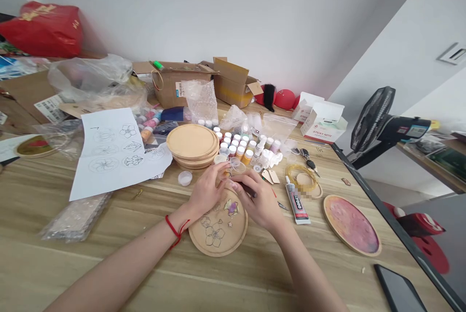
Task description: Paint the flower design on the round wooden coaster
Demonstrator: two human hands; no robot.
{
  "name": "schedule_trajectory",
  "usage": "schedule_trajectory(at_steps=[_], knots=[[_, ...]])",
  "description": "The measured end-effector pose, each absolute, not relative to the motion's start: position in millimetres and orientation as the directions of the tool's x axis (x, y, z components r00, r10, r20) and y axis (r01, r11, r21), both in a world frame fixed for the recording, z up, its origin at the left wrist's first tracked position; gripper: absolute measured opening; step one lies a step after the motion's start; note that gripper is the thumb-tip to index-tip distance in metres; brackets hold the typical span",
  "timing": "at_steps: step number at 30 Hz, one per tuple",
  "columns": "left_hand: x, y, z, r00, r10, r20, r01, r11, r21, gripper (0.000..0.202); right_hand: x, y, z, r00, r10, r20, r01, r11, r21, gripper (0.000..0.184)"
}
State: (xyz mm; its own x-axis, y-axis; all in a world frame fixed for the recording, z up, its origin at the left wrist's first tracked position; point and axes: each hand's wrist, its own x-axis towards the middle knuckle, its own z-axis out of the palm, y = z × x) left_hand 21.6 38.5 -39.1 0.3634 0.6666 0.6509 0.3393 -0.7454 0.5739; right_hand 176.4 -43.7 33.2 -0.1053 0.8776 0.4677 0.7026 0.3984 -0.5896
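Note:
A round wooden plate (218, 241) with a raised rim lies below my hands. Wire-like flower outlines (214, 235) and a purple and yellow flower shape (231, 207) are on it. At the plate's far edge my left hand (207, 188) has its fingers pinched, what they hold being too small to make out. Close beside it, my right hand (260, 198) is closed round a thin dark-handled tool (249, 189), mostly hidden by the fingers. Small clear cups (238, 165) stand just beyond the fingertips.
Stacked wooden plates (191, 142) and white-capped paint bottles (240, 149) stand behind. Left are a drawing sheet (105, 156) and a small cup (185, 178). Right are a glue tube (297, 203), coiled golden wire (302, 176), a pink-painted plate (351, 224) and a phone (398, 287).

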Motion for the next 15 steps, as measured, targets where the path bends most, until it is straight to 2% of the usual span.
schedule_trajectory(at_steps=[7,12,15], knots=[[22.7,39.1,-39.9,0.356,0.656,0.666,0.346,-0.754,0.558,0.037,181.1,-41.9,30.2,-0.093,0.858,0.504,0.746,0.396,-0.536,0.017],[22.3,38.4,-38.5,0.353,0.660,0.663,0.345,-0.751,0.563,0.040,178.3,-39.9,26.4,-0.073,0.832,0.550,0.689,0.441,-0.575,0.015],[22.5,38.2,-38.6,0.346,0.658,0.669,0.350,-0.752,0.559,0.039,176.9,-39.4,24.8,-0.064,0.792,0.607,0.745,0.442,-0.499,0.018]])
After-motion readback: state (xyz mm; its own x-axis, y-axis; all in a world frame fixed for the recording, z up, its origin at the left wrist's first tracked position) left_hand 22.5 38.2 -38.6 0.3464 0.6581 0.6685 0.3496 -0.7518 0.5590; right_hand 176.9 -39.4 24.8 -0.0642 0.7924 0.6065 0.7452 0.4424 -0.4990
